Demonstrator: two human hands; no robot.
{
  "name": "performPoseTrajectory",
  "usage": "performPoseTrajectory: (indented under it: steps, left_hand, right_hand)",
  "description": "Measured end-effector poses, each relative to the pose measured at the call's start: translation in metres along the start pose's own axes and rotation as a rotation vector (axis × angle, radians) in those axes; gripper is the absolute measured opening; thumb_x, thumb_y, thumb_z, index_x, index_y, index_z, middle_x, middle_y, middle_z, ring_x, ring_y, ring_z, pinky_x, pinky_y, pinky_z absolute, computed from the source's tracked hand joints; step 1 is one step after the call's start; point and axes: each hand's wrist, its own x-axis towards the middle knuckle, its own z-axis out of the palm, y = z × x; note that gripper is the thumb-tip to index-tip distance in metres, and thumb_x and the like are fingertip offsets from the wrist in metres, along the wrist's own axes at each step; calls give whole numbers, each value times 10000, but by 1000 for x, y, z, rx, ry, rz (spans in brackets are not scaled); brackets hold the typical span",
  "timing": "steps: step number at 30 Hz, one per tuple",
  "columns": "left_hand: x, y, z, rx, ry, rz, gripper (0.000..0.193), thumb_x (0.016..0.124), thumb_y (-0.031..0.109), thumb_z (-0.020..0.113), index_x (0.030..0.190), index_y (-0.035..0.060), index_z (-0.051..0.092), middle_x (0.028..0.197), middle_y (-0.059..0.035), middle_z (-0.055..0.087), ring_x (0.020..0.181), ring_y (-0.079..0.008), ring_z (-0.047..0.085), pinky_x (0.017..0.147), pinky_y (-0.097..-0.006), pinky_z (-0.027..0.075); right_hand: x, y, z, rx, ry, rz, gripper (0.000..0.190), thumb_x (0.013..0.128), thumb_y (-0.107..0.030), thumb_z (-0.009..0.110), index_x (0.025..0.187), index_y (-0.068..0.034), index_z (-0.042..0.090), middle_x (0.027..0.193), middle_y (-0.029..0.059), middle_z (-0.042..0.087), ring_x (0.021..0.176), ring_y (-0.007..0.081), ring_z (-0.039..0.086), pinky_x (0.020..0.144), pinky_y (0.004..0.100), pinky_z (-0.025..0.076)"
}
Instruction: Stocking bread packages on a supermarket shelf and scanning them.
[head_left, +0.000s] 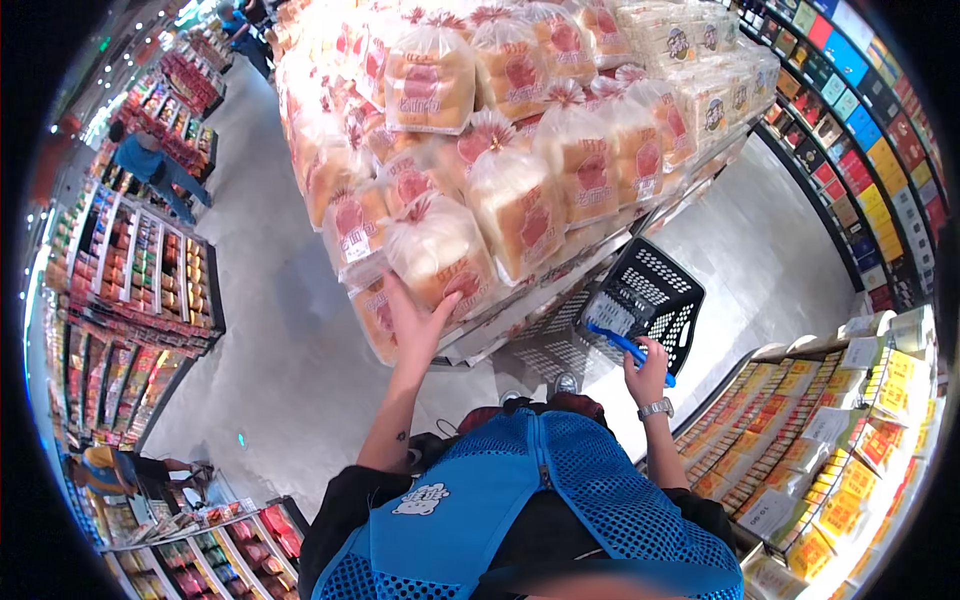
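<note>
My left hand, thumb and fingers spread, touches the near side of a clear plastic bag of bread at the front corner of a large stack; whether it bears any of the bag's weight cannot be told. Bagged loaves tied at the top, such as this one, stand around it in layers. My right hand, with a metal watch at the wrist, is closed around the blue handle of a black perforated shopping basket. Inside the basket lies a clear package, its contents unclear.
The bread display's edge runs in front of me. Packaged goods fill a low rack at the right, and curved shelves of boxes stand beyond. At the left are snack shelves, a person in blue and another person.
</note>
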Motion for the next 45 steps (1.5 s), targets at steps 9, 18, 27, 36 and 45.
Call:
performPoseTrajectory:
  steps: [9, 18, 27, 36, 45]
  left_hand:
    - [-40, 99, -27, 145, 335, 78, 690, 816, 84, 724, 1379, -9, 336, 1255, -197, 479, 1111, -299, 553, 917, -394, 468]
    - [-157, 44, -33, 503, -306, -242, 219, 843, 142, 659, 1033, 34, 656, 837, -139, 669, 851, -303, 653, 773, -412, 514]
    - [-356, -103, -108, 512, -797, -1221, 726, 882, 616, 515, 1274, 5, 531, 1261, -217, 575, 1133, -333, 575, 928, -389, 488]
    - [-427, 25, -199, -331, -1045, -1034, 685, 935, 557, 498, 1403, 61, 433, 1322, -153, 538, 1206, -228, 499, 1018, -315, 396]
    - [-546, 36, -304, -915, -726, -1064, 659, 883, 228, 689, 1438, 49, 382, 1392, -125, 488, 1219, -195, 493, 1048, -340, 388]
  right_hand:
    - [11, 105, 10, -204, -712, 185, 591, 736, -548, 727, 1083, -79, 636, 839, 156, 692, 797, 339, 681, 706, 436, 545]
    - [45, 139, 41, 163, -993, 489, 346, 815, -309, 679, 716, 22, 680, 655, 157, 682, 574, 233, 686, 582, 355, 564]
    - [49, 139, 47, 140, -747, 404, 337, 751, -278, 697, 718, 55, 651, 616, 183, 659, 538, 274, 679, 534, 375, 552]
    - [23, 140, 80, -94, -598, 317, 286, 690, -228, 683, 748, 50, 648, 668, 171, 661, 527, 258, 660, 513, 369, 532]
    - [-61, 56, 108, -49, -729, 558, 217, 725, -204, 662, 798, 1, 658, 732, 148, 674, 602, 248, 676, 582, 382, 541]
